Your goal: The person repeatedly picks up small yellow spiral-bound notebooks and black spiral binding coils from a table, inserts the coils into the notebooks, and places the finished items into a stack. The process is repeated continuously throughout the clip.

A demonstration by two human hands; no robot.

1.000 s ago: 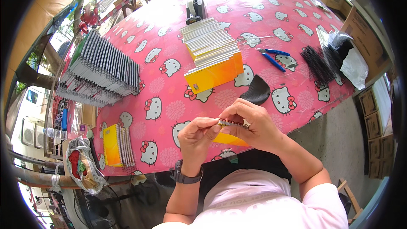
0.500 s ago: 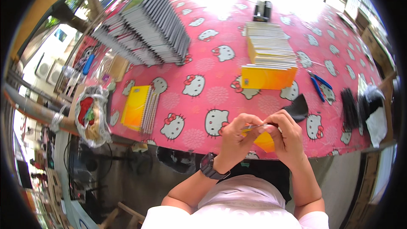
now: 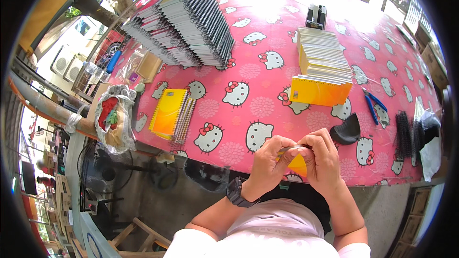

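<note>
Just over the table's near edge, my left hand (image 3: 269,163) and my right hand (image 3: 322,160) meet with thumbs and fingers pinched along the top edge of a small yellow notebook (image 3: 299,165). Most of the notebook is hidden behind the fingers, and the detail at the pinched edge is too small to make out. Beyond the right hand lies a black curved piece (image 3: 346,129). Farther off stands a long row of yellow booklets (image 3: 321,59), with one yellow cover facing me at its near end. Yellow spiral notebooks (image 3: 168,113) are piled at the left.
Tall stacks of black spiral notebooks (image 3: 193,21) rise at the far left. Blue-handled pliers (image 3: 371,107) and black binding coils (image 3: 403,134) lie at the right. A plastic bag of cloth scraps (image 3: 114,120) hangs at the left edge. A pink patterned cover (image 3: 239,134) spans the table.
The view has shifted, so the table's things sit farther right in the picture. Both hands keep their pinch on the notebook, its yellow cover now showing less between them.
</note>
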